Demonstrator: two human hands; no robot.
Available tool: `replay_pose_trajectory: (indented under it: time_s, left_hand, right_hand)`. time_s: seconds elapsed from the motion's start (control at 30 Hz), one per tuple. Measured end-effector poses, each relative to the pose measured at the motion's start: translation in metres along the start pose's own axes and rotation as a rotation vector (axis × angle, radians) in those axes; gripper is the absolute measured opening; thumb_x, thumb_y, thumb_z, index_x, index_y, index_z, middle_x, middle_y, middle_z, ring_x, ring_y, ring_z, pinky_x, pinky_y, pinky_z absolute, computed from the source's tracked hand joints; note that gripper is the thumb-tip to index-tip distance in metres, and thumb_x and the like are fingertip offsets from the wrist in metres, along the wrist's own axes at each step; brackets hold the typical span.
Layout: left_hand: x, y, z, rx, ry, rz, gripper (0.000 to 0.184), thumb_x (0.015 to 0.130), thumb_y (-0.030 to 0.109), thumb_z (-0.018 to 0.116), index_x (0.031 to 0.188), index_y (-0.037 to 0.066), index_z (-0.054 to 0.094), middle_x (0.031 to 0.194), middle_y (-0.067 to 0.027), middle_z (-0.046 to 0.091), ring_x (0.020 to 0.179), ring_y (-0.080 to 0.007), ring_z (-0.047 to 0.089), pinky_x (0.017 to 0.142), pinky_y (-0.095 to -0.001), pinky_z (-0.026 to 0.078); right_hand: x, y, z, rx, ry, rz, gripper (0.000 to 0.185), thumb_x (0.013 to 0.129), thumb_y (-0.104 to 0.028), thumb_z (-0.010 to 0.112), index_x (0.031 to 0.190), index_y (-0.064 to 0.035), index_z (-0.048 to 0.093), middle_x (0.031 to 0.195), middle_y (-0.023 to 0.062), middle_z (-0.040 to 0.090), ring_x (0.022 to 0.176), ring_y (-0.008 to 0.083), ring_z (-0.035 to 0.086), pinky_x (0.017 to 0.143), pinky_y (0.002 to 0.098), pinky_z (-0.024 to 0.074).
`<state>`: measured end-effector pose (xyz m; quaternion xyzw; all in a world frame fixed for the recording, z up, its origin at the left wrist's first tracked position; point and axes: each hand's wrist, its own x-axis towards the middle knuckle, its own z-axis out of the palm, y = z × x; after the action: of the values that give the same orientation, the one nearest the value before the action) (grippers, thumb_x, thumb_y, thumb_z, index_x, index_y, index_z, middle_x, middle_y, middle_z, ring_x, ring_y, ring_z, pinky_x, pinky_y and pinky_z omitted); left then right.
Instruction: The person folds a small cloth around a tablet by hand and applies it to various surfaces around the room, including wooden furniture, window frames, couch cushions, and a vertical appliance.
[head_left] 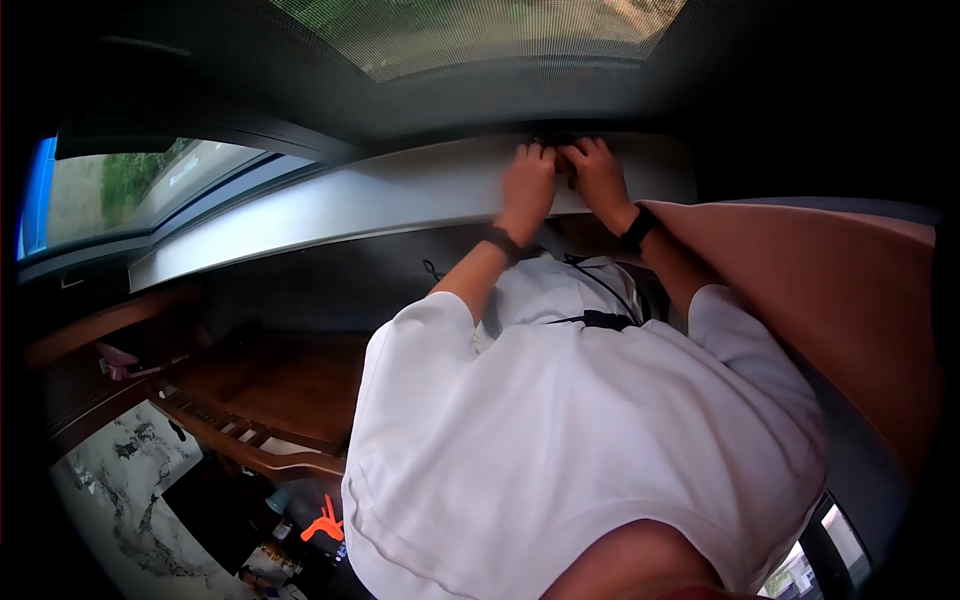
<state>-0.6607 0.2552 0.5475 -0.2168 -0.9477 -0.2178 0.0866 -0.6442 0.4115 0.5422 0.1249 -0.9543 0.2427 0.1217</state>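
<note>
Nearest you: white shirt (580,430). Beyond it, your left hand (530,185) and right hand (600,185) sit close together over the pale panel (400,190), fingers partly curled near its far edge, likely so both reach one spot. Can't tell whether they're grasping anything (fingertips too hidden). The panel runs crosswise beneath; past it, a mesh screen (480,35).

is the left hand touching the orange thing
Apart: the head view shows the left hand up by the white panel, the orange thing at lower left.
</note>
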Motion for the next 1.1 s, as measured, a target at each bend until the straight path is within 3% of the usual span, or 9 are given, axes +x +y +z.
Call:
replay_pose_trajectory:
  time_s: [0.17,0.27,0.57,0.67,0.7,0.8,0.9,1.0,1.1]
  left_hand:
    - [0.013,0.047,0.029,-0.079,-0.112,0.161,0.028,0.080,0.007,0.063,0.107,0.008,0.067,0.104,-0.0096,0.065,0.098,-0.0318,0.061,0.077,-0.0422,0.055]
    - [-0.002,0.057,0.025,-0.111,-0.115,0.222,0.032,0.079,0.005,0.063,0.111,0.007,0.068,0.105,-0.0097,0.066,0.099,-0.0324,0.061,0.078,-0.0416,0.055]
    - [-0.044,0.039,-0.008,-0.089,-0.162,0.030,0.042,0.077,0.007,0.068,0.119,0.007,0.065,0.111,-0.0112,0.066,0.107,-0.0314,0.062,0.077,-0.0421,0.056]
    - [-0.022,0.044,-0.007,-0.080,-0.162,-0.010,0.039,0.078,0.007,0.067,0.117,0.007,0.066,0.111,-0.0116,0.066,0.106,-0.0325,0.062,0.078,-0.0428,0.056]
    - [-0.013,0.045,-0.001,-0.106,-0.092,0.024,0.029,0.081,0.006,0.064,0.110,0.006,0.069,0.109,-0.0120,0.066,0.102,-0.0337,0.063,0.079,-0.0435,0.056]
    - [0.021,0.052,0.034,-0.159,-0.064,0.104,0.023,0.084,0.004,0.060,0.104,0.007,0.071,0.104,-0.0136,0.067,0.097,-0.0347,0.064,0.079,-0.0451,0.055]
    - [0.048,0.081,0.054,-0.164,-0.118,0.169,0.021,0.085,0.005,0.059,0.101,0.006,0.071,0.099,-0.0162,0.066,0.094,-0.0349,0.064,0.077,-0.0458,0.055]
    - [0.058,0.107,0.060,-0.101,-0.099,0.277,0.025,0.076,0.000,0.063,0.100,0.003,0.069,0.102,-0.0133,0.065,0.100,-0.0328,0.061,0.070,-0.0411,0.058]
    - [0.051,0.115,0.078,-0.150,-0.085,0.321,0.022,0.081,0.005,0.061,0.101,0.004,0.070,0.106,-0.0158,0.066,0.095,-0.0345,0.063,0.074,-0.0442,0.055]
  right_hand:
    - [-0.041,0.025,-0.041,-0.024,-0.002,0.209,0.056,0.065,0.007,0.070,0.118,-0.0105,0.067,0.110,0.0093,0.063,0.107,0.0351,0.057,0.085,0.0427,0.0532]
    - [-0.065,0.018,-0.053,-0.084,0.026,0.192,0.050,0.070,0.004,0.070,0.116,-0.0139,0.068,0.110,0.0077,0.063,0.105,0.0334,0.057,0.087,0.0423,0.0520]
    - [-0.063,-0.018,-0.034,0.049,0.014,0.125,0.045,0.072,0.006,0.068,0.114,-0.0118,0.071,0.108,0.0086,0.065,0.103,0.0322,0.059,0.087,0.0399,0.0520]
    - [-0.050,0.004,-0.030,0.039,0.006,0.122,0.048,0.074,0.008,0.066,0.118,-0.0115,0.069,0.112,0.0102,0.065,0.106,0.0339,0.059,0.089,0.0405,0.0519]
    - [-0.045,0.013,-0.028,0.025,0.002,0.121,0.049,0.075,0.008,0.065,0.120,-0.0115,0.068,0.113,0.0108,0.064,0.107,0.0346,0.059,0.089,0.0407,0.0517]
    - [-0.038,0.050,-0.031,0.076,-0.059,0.238,0.051,0.079,0.009,0.062,0.127,-0.0106,0.063,0.121,0.0136,0.061,0.110,0.0359,0.059,0.091,0.0409,0.0513]
    - [-0.045,0.100,-0.030,0.193,0.040,0.270,0.027,0.100,-0.007,0.049,0.122,-0.0067,0.064,0.121,0.0152,0.062,0.108,0.0339,0.060,0.095,0.0400,0.0500]
    - [-0.059,0.105,-0.042,0.101,0.132,0.358,0.032,0.107,-0.016,0.037,0.125,-0.0059,0.063,0.125,0.0146,0.061,0.112,0.0306,0.060,0.098,0.0384,0.0490]
    - [-0.082,0.112,-0.048,0.112,0.186,0.350,0.030,0.107,-0.013,0.040,0.126,-0.0063,0.062,0.126,0.0147,0.060,0.116,0.0298,0.058,0.098,0.0377,0.0491]
